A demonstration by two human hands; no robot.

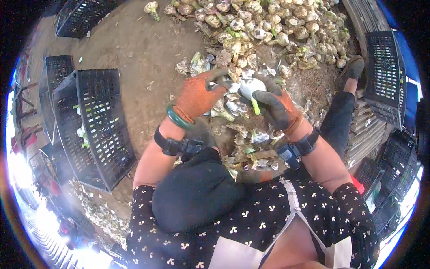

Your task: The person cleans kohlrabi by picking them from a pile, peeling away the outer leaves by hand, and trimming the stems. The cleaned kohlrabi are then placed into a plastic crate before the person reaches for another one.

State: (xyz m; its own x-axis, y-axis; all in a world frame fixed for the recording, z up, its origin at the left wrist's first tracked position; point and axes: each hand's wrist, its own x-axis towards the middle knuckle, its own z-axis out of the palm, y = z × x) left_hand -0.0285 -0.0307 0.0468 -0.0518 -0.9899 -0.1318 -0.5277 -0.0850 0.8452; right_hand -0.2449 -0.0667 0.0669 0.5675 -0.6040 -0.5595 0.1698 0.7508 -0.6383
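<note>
My right hand [278, 106], in an orange glove with a dark palm, is closed around a white garlic bulb [253, 89] with a short green stem pointing down. Close to the bulb's left side is my left hand [202, 92], gloved the same way. Its thumb and fingers curl toward each other by pale skin scraps, and whatever they pinch is too small to make out. Below both hands, loose garlic peelings [233, 107] litter the ground. Just beyond them lies a large heap of unpeeled, soil-stained garlic bulbs [286, 27].
A black plastic crate [101, 130] with some white and green pieces inside stands at the left, with more crates behind it. Another black crate [385, 74] rests on wooden slats [365, 130] at the right. My shoe [354, 69] is beside the heap.
</note>
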